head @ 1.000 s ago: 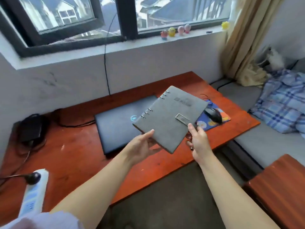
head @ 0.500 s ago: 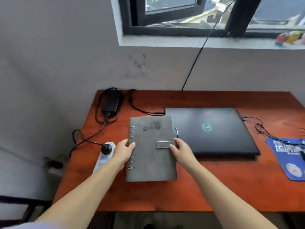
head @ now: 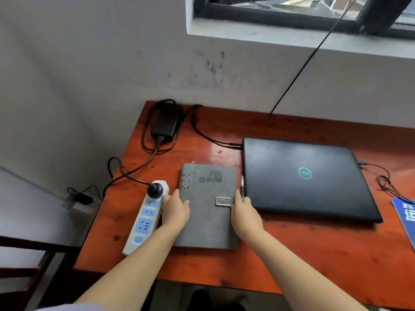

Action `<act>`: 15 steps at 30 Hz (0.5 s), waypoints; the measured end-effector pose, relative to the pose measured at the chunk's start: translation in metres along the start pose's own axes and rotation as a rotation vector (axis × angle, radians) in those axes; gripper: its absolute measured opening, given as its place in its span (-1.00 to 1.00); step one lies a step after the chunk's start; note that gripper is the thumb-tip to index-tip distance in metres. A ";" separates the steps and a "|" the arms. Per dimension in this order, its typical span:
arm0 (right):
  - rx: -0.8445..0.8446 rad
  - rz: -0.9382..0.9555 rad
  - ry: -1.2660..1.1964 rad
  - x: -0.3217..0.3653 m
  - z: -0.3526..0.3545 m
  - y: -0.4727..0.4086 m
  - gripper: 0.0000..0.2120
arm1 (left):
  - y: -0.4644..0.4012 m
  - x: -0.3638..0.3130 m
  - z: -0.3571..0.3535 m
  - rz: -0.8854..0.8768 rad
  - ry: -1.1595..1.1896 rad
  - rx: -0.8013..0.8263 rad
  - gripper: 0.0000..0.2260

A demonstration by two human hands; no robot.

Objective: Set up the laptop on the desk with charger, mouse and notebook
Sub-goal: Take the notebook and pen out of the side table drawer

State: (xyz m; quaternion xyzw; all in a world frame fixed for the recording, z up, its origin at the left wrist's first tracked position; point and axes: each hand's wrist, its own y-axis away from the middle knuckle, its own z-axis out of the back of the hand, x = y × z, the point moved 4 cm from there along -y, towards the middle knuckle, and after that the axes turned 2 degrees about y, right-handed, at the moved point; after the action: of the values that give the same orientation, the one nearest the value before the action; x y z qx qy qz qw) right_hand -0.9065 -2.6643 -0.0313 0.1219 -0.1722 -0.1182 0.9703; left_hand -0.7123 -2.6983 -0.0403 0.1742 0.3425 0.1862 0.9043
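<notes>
Grey ring-bound notebook closed and flat on the red-brown desk, metal clasp on its right edge, black laptop shut just beside it on the right, black charger at the back left corner, cable running to the laptop.

Soft daylight from the window, faint glare on the desk, wide-angle bending at edges.

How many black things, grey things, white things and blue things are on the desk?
Black: 2, the laptop and the charger
Grey: 1, the notebook
White: 1, the power strip
Blue: 1, the mouse pad, cut off at the picture's edge
Total: 5
</notes>
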 end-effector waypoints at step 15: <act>0.095 0.248 0.412 0.092 -0.032 -0.009 -0.26 | -0.004 0.010 0.006 -0.060 -0.128 0.168 -0.46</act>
State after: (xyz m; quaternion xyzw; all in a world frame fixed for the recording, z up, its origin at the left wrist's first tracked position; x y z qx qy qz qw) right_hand -0.8123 -2.6915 -0.0344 0.1667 0.0103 0.0374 0.9852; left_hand -0.6997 -2.6985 -0.0433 0.2505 0.3036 0.1185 0.9116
